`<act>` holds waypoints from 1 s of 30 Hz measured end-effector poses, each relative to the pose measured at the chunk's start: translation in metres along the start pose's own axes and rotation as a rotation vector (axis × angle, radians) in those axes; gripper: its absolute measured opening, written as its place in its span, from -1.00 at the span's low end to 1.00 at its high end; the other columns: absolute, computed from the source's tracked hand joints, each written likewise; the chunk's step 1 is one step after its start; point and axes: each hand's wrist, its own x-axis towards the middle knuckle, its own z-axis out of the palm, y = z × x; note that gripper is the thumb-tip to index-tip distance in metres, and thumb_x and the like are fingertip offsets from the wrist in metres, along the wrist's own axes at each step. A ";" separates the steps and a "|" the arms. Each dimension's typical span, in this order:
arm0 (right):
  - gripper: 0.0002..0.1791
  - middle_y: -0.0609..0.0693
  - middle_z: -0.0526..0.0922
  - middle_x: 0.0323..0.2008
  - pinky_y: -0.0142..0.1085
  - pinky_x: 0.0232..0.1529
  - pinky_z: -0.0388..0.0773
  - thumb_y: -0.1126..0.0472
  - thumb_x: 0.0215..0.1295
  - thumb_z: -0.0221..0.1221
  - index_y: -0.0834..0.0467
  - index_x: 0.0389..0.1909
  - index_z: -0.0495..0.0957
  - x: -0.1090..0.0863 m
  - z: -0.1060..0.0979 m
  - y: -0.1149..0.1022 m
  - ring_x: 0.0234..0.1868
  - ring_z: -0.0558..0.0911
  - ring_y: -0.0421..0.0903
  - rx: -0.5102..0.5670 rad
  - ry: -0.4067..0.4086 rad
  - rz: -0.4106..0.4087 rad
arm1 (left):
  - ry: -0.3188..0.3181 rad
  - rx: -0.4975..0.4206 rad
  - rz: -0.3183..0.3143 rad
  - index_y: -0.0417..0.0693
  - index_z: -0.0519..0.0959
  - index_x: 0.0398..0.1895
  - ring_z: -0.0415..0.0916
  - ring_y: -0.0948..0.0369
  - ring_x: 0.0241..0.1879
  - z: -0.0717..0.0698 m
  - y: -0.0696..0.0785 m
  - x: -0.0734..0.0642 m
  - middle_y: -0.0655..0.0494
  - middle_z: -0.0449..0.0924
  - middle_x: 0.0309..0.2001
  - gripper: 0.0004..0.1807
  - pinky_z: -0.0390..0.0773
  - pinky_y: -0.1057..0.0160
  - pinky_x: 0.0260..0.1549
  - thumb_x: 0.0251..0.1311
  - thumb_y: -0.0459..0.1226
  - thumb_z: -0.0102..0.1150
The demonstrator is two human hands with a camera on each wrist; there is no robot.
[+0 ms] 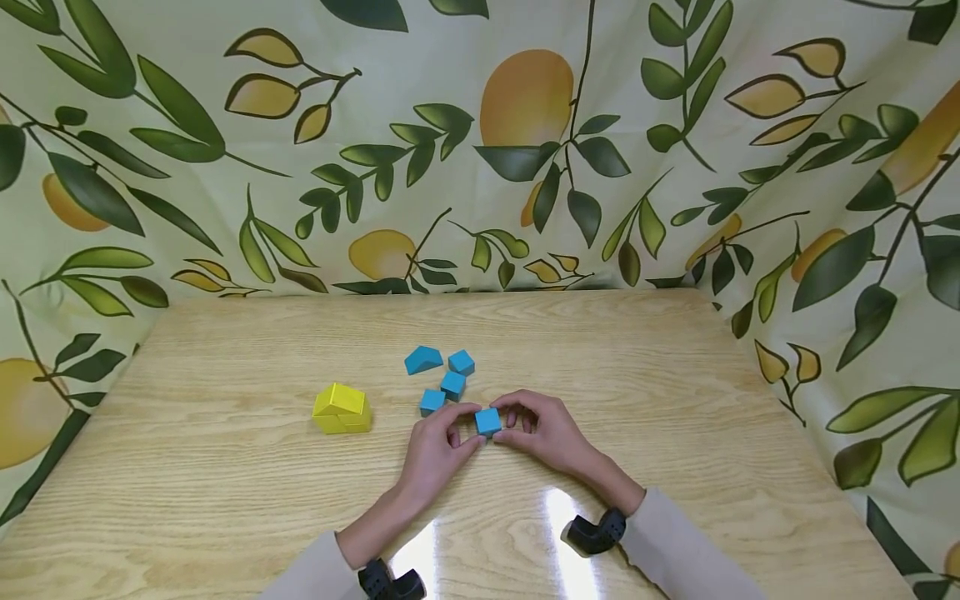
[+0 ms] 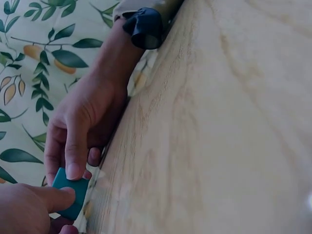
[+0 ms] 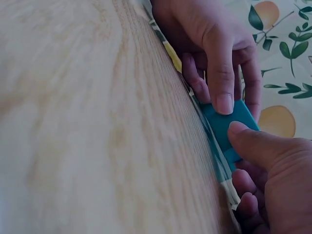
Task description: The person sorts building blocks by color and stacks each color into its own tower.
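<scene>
Between both hands is a small blue block [image 1: 487, 422], whose broad face shows in the left wrist view [image 2: 73, 200] and the right wrist view [image 3: 229, 129]. The left hand [image 1: 437, 454] pinches it from the left, its thumb on the face toward the person. From the right, the right hand [image 1: 551, 435] pinches the same block with thumb and fingers. Just beyond the left hand's fingers lies a blue cube [image 1: 432, 402]. Two more blue cubes, one nearer [image 1: 453, 385] and one farther [image 1: 461, 362], sit behind it.
A blue block with slanted sides [image 1: 423, 360] lies at the back of the blue group. Farther left stands a yellow stack of blocks [image 1: 342, 410] with a peaked top. All rest on a wooden table [image 1: 225, 500], backed by a leaf-and-fruit patterned cloth [image 1: 420, 192].
</scene>
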 end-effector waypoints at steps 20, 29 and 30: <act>-0.58 -0.15 0.54 -0.43 -0.36 -0.50 0.46 0.13 0.13 0.38 0.02 0.03 0.57 0.013 -0.010 0.005 -0.53 0.47 -0.23 -0.028 -0.046 0.036 | 0.012 0.130 -0.023 -0.03 0.66 -0.05 0.29 0.42 -0.66 0.003 -0.006 0.017 0.09 0.64 -0.21 -0.60 0.35 0.39 -0.66 -0.04 -0.30 0.47; -0.59 0.08 0.58 0.04 -0.33 -0.28 0.47 0.28 0.29 0.22 0.21 0.16 0.48 0.024 -0.030 0.016 -0.18 0.54 0.02 0.212 -0.057 0.126 | 0.002 0.150 -0.013 -0.02 0.66 -0.06 0.27 0.42 -0.67 0.006 -0.006 0.016 0.10 0.65 -0.22 -0.59 0.34 0.39 -0.66 -0.06 -0.29 0.48; -0.59 0.07 0.58 0.05 -0.32 -0.25 0.47 0.26 0.30 0.22 0.21 0.16 0.48 0.027 -0.030 0.017 -0.16 0.54 0.02 0.211 -0.049 0.130 | 0.002 0.155 -0.013 -0.02 0.66 -0.06 0.27 0.42 -0.67 0.006 -0.006 0.016 0.10 0.65 -0.21 -0.59 0.34 0.39 -0.66 -0.07 -0.29 0.49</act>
